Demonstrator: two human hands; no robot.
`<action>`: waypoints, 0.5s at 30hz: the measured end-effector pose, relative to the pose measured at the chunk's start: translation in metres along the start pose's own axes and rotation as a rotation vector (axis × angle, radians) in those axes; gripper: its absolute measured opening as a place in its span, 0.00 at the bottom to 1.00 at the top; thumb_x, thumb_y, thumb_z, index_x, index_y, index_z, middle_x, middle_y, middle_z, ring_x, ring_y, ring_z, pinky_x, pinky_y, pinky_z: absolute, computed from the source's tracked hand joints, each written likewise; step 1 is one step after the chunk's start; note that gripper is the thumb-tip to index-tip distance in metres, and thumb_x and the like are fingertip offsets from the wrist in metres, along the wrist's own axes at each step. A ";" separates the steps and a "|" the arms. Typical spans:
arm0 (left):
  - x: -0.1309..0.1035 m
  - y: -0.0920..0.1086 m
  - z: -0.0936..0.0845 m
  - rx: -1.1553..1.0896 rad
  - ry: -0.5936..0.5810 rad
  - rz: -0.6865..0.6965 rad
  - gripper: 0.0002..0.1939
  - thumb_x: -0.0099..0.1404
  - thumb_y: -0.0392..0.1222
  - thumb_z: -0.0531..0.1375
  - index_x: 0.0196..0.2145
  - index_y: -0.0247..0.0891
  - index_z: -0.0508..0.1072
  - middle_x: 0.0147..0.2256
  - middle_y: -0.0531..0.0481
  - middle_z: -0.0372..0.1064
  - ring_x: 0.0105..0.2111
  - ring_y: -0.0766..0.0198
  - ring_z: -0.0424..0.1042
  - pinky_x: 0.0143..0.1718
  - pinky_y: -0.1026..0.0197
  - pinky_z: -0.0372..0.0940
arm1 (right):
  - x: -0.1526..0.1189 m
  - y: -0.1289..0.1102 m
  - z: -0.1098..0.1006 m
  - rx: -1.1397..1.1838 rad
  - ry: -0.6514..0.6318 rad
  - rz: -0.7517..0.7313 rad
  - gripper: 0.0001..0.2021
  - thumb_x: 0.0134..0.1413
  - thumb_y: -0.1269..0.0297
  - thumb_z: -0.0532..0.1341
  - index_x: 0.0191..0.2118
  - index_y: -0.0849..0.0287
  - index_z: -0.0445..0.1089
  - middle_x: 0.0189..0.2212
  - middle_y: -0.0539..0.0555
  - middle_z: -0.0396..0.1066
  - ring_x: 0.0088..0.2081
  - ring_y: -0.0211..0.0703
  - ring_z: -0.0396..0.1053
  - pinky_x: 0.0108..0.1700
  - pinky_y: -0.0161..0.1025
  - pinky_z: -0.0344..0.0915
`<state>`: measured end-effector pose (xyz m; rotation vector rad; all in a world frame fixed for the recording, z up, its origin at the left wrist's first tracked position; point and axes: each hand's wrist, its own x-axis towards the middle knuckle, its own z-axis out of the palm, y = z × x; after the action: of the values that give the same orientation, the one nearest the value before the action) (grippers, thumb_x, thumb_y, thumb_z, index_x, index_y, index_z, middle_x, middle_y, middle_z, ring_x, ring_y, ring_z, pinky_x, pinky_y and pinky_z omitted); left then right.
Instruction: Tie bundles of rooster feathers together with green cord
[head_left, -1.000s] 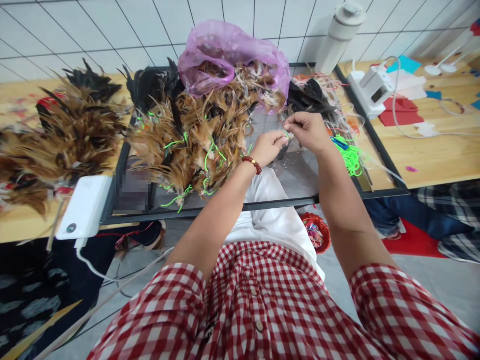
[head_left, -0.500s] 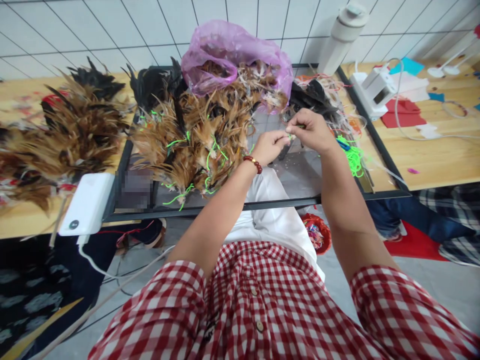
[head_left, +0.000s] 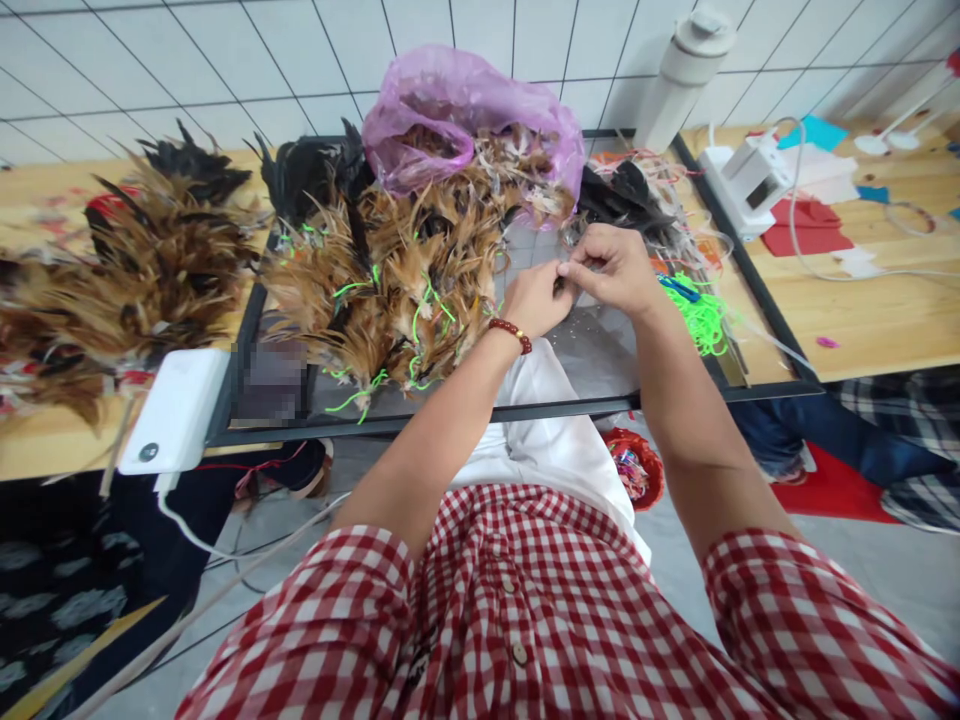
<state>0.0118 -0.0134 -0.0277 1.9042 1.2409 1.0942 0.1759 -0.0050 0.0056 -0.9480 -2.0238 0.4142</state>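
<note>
My left hand (head_left: 536, 298), below which a red bead bracelet (head_left: 511, 335) circles the wrist, is closed over the dark tray surface. Against its fingertips presses my right hand (head_left: 611, 268), its thumb and fingers pinched. Whatever lies between them is mostly hidden; only a small dark bit shows. Left of my hands spreads a heap of brown feather bundles (head_left: 405, 270), several tied with bright green string. Black feathers (head_left: 626, 200) lie just behind my right hand. A tangle of green string (head_left: 701, 318) with a blue-handled tool (head_left: 679, 289) on it sits to the right.
A pink plastic bag (head_left: 480, 75) of feathers stands behind. The black-framed tray (head_left: 420, 425) overhangs the table edge. More feathers (head_left: 165, 240) and a white power bank (head_left: 174, 410) are left. A white bottle (head_left: 686, 75), power strip (head_left: 739, 195) and red cloth (head_left: 806, 228) are right.
My hands have drawn closer together and shifted slightly left. The left hand has turned and its fingers have curled in more; the green bit between the fingertips no longer shows.
</note>
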 end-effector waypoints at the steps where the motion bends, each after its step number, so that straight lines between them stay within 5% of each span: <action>1: 0.000 0.000 0.001 -0.039 0.002 -0.005 0.13 0.67 0.46 0.63 0.26 0.39 0.71 0.27 0.48 0.72 0.34 0.60 0.72 0.36 0.60 0.62 | 0.000 0.000 -0.001 0.024 0.012 0.012 0.26 0.52 0.34 0.67 0.27 0.55 0.72 0.26 0.52 0.67 0.31 0.42 0.64 0.39 0.45 0.64; 5: 0.007 0.001 0.000 -0.359 0.045 -0.169 0.20 0.71 0.58 0.58 0.31 0.40 0.72 0.31 0.49 0.73 0.28 0.66 0.69 0.28 0.63 0.60 | 0.001 0.002 -0.006 0.111 0.094 0.103 0.27 0.57 0.31 0.60 0.40 0.52 0.77 0.36 0.54 0.73 0.41 0.46 0.70 0.46 0.46 0.68; 9: 0.012 0.010 -0.008 -0.599 0.079 -0.343 0.23 0.68 0.64 0.60 0.35 0.40 0.73 0.33 0.50 0.74 0.23 0.73 0.63 0.21 0.67 0.53 | 0.002 0.009 0.001 0.158 0.006 0.150 0.30 0.52 0.31 0.65 0.50 0.48 0.77 0.47 0.55 0.75 0.47 0.48 0.72 0.48 0.45 0.70; 12: 0.011 0.015 -0.010 -0.653 0.103 -0.411 0.24 0.66 0.64 0.62 0.33 0.39 0.72 0.27 0.53 0.70 0.22 0.74 0.61 0.20 0.68 0.50 | 0.003 0.013 0.017 0.191 -0.034 0.158 0.28 0.52 0.33 0.66 0.48 0.49 0.78 0.47 0.54 0.76 0.44 0.46 0.72 0.44 0.44 0.71; 15: 0.010 0.014 -0.008 -0.641 0.150 -0.449 0.24 0.65 0.64 0.64 0.28 0.38 0.71 0.22 0.55 0.64 0.22 0.73 0.63 0.22 0.67 0.51 | 0.003 0.015 0.028 0.173 0.065 0.203 0.25 0.53 0.35 0.66 0.38 0.54 0.79 0.36 0.54 0.76 0.37 0.44 0.71 0.40 0.43 0.70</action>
<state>0.0130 -0.0089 -0.0096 1.0247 1.1363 1.2086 0.1595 0.0085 -0.0177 -1.0478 -1.8078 0.6496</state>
